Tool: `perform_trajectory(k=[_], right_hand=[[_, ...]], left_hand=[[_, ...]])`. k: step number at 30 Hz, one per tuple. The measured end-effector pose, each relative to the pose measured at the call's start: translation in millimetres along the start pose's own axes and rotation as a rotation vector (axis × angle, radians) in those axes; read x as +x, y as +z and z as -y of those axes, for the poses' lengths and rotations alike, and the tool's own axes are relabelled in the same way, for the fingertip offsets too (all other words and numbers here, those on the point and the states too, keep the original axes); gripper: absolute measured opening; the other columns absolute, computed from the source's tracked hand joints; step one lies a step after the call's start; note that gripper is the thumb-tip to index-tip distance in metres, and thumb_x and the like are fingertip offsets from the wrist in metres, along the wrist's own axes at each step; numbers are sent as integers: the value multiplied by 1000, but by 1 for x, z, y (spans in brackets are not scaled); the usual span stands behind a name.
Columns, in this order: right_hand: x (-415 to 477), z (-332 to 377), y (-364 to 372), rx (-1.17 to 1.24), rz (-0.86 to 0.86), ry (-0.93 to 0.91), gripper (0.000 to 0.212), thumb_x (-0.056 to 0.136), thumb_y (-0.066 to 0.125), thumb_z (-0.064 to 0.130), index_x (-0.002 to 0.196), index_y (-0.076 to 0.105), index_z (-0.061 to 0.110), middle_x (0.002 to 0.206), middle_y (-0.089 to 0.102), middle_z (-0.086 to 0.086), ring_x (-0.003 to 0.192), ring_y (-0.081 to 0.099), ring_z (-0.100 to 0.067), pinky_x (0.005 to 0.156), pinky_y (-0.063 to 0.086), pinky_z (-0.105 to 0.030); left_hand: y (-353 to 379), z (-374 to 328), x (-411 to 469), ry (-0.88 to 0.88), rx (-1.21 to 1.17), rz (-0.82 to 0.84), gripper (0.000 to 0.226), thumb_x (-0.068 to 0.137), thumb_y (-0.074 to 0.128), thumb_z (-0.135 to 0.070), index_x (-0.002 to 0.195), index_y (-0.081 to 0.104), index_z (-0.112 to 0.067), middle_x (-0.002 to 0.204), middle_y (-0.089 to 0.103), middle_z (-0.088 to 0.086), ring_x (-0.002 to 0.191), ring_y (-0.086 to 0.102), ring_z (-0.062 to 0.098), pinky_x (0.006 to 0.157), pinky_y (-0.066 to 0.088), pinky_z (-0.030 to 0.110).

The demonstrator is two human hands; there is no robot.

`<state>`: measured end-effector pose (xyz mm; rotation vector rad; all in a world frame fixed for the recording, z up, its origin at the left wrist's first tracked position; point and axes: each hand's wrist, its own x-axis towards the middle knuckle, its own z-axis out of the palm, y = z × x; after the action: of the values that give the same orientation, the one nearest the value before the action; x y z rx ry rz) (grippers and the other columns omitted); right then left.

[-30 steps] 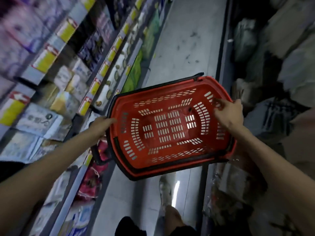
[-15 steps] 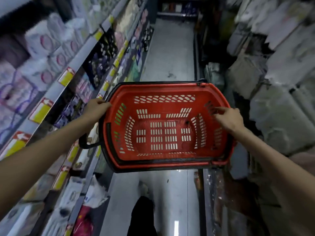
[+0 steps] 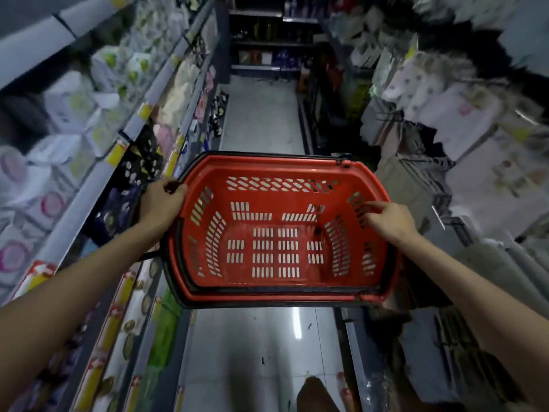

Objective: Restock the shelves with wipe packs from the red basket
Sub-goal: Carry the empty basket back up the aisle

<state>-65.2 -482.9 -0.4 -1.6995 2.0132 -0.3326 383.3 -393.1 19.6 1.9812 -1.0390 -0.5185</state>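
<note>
The red basket (image 3: 276,176) with black trim hangs in front of me over the aisle floor, held level, its slotted inside bare with no wipe packs in it. My left hand (image 3: 162,200) grips its left rim, fingers curled over the edge. My right hand (image 3: 390,220) holds the right wall, fingers hooked into the slots from inside. On the left, shelves (image 3: 139,120) carry white and pastel packs behind yellow price tags.
A narrow grey floor (image 3: 261,114) runs ahead between the left shelves and stacked white bundles and dark goods (image 3: 439,93) on the right. A dark shelf unit (image 3: 267,40) closes the far end. My leg (image 3: 315,394) shows at the bottom.
The view has swung up from the lower shelves to look straight down the aisle. The basket has levelled out and squared up in front of me, still held by both hands.
</note>
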Motion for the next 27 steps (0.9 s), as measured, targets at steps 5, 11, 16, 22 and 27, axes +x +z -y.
perform_trajectory(k=[5, 11, 16, 22, 27], right_hand=[[90, 30, -10, -4, -24, 15, 59, 76, 52, 47, 132, 68, 36, 134, 67, -11, 123, 61, -35, 102, 49, -39], [232, 56, -15, 11, 6, 17, 54, 79, 50, 50, 129, 68, 39, 135, 66, -12, 125, 60, -36, 105, 49, -42], [337, 87, -22, -18, 35, -16, 51, 82, 51, 45, 130, 68, 39, 134, 66, -14, 129, 55, -38, 107, 48, -43], [457, 128, -16, -32, 12, -60, 42, 91, 56, 25, 129, 69, 37, 132, 66, -11, 113, 65, -31, 92, 54, -38], [548, 169, -2, -50, -1, -86, 48, 89, 56, 12, 130, 69, 35, 128, 69, -11, 94, 70, -27, 70, 56, -32]], left_hand=[[46, -26, 100, 42, 107, 64, 42, 104, 59, -30, 138, 62, -6, 133, 67, 18, 121, 63, 38, 99, 48, 42], [105, -64, 212, 143, 259, 130, 36, 107, 55, -26, 129, 67, 0, 128, 69, 22, 114, 64, 39, 86, 45, 38], [144, -93, 298, 50, 214, 126, 35, 103, 63, -25, 128, 70, -1, 128, 70, 21, 117, 66, 35, 91, 42, 32], [177, -97, 405, -58, 111, 117, 60, 91, 73, -41, 140, 63, -6, 139, 66, 16, 126, 64, 32, 113, 47, 50], [211, -99, 499, -92, 96, 112, 51, 99, 70, -31, 142, 62, -6, 143, 63, 17, 128, 61, 35, 115, 45, 50]])
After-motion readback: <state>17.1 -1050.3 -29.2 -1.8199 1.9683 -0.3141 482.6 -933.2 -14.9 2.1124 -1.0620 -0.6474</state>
